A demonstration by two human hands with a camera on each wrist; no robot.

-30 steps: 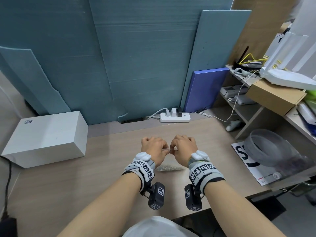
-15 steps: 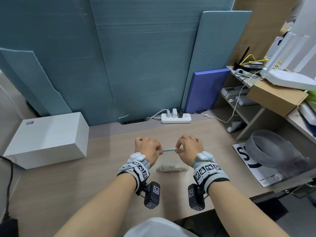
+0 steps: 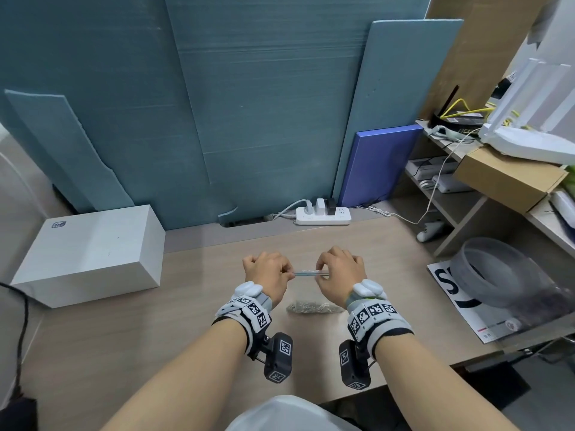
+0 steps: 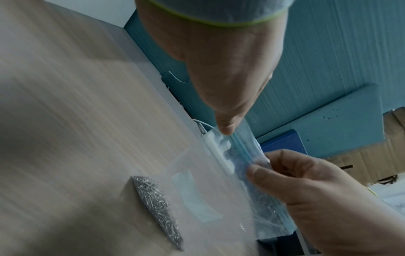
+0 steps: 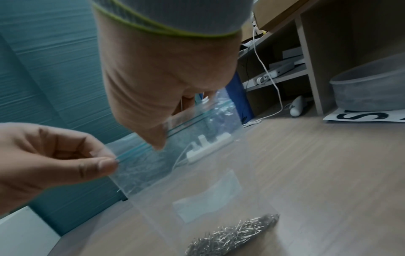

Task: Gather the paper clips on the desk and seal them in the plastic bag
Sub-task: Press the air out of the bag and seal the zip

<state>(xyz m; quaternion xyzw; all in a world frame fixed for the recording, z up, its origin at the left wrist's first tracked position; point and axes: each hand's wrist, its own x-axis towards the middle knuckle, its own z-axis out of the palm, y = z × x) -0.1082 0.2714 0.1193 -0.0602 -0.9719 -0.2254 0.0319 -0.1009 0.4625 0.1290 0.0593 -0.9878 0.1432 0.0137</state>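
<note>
A clear plastic bag [image 5: 208,173] with a blue zip strip [image 3: 306,273] hangs upright over the desk [image 3: 155,337]. A pile of silver paper clips [image 3: 311,307] lies in its bottom, which rests on the wood; the pile also shows in the wrist views [image 4: 155,199] [image 5: 236,232]. My left hand [image 3: 287,275] pinches the strip at its left end between thumb and forefinger. My right hand [image 3: 322,275] pinches the strip further right. Whether the strip is fully pressed shut cannot be told.
A white box [image 3: 90,253] stands at the desk's left. A white power strip [image 3: 323,215] with plugs lies at the back against blue foam boards. At the right are a grey round container [image 3: 494,272] on a printed sheet [image 3: 451,290], and shelves [image 3: 466,194] with cables.
My hands were together at the middle of the zip strip. They have slid apart along it, the left going left and the right going right.
</note>
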